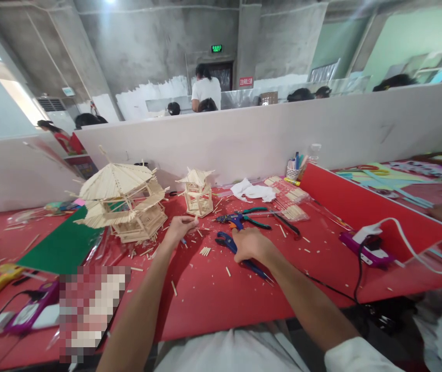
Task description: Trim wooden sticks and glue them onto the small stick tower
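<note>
while the right hand (252, 245) wraps the glue gun (238, 219) near mid-frame, the gun's long axis runs leftward to the left hand (182, 230), whose narrow grip pinches what looks like a stick piece (196, 219); blue pliers (225, 241) and green-handled pliers (261, 225) crowd the gun, a small pavilion (198, 199) just beyond.

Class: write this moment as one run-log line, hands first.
left hand: pinched near small model, contents unclear | right hand: holding glue gun | large model: upright | sticks: scattered on table
</note>
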Demonstrator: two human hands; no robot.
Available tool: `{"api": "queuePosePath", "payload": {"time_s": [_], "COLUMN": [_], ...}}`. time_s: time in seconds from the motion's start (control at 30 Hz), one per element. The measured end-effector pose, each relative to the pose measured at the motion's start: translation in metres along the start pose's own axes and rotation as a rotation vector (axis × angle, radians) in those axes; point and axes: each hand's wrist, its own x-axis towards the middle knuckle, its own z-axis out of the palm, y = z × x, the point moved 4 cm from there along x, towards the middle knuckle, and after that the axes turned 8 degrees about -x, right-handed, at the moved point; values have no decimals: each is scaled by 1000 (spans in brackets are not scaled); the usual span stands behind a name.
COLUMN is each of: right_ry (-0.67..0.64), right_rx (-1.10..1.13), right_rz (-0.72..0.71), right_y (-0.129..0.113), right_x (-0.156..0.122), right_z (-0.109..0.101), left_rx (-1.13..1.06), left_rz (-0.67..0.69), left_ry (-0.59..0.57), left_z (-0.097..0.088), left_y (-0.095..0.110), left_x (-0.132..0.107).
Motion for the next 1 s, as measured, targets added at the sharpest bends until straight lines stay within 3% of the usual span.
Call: {"api": "queuePosePath", "payload": {"time_s": [0.23,0.37,0.5,0.73,1.0], "right_ry": [212,374,486,517,506], "right_rx": [350,523,532,456,487], "right_rz": [-118,-208,-176,-177,-248], "right_y": [26,19,2,-19,-19], "right_x": [1,5,11,16,17], "right_z": [-18,-25,-25,-16,-17], "left_rx": [-51,-20,36,102,107], "left_rz": [-1,-4,22,41,-59], "left_ry": [16,6,27,-11,-63], "left_z": [-4,-4,-3,3,2], "left_y": [7,11,18,22,18], "left_x": [-4,-6,-9,-11,-15]}}
